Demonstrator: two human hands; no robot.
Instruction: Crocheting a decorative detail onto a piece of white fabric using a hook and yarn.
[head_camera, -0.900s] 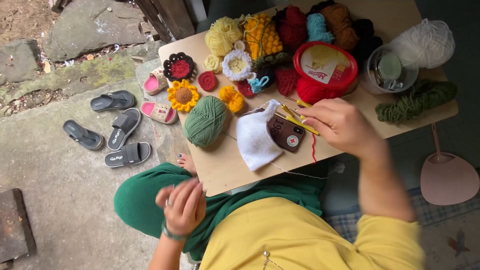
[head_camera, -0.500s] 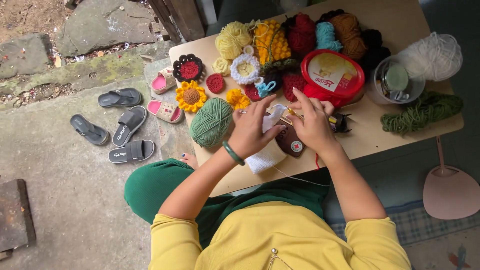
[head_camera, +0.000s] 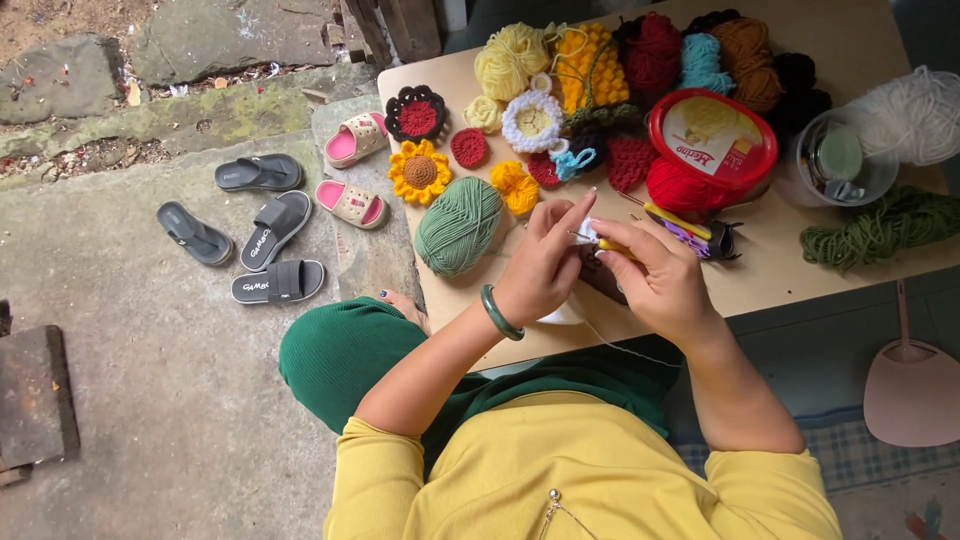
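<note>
Beside the green yarn ball (head_camera: 459, 226), on the tabletop (head_camera: 790, 275): a white crochet piece (head_camera: 566, 312), mostly hidden, is pinched by left hand (head_camera: 540, 268) fingers; a yellow-handled hook (head_camera: 606, 243) is gripped by right hand (head_camera: 655, 280) fingers.

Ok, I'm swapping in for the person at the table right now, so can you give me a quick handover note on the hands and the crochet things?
Left hand and right hand meet over the table edge, pinching a white crochet piece; a yellow-handled crochet hook shows between the fingers.
A thin strand trails from the piece toward the lap.
Green yarn ball lies just left of the hands; spare hooks lie to the right by the red-lidded tub.
Finished flowers sit behind. The white piece is in hand, mostly hidden.
</note>
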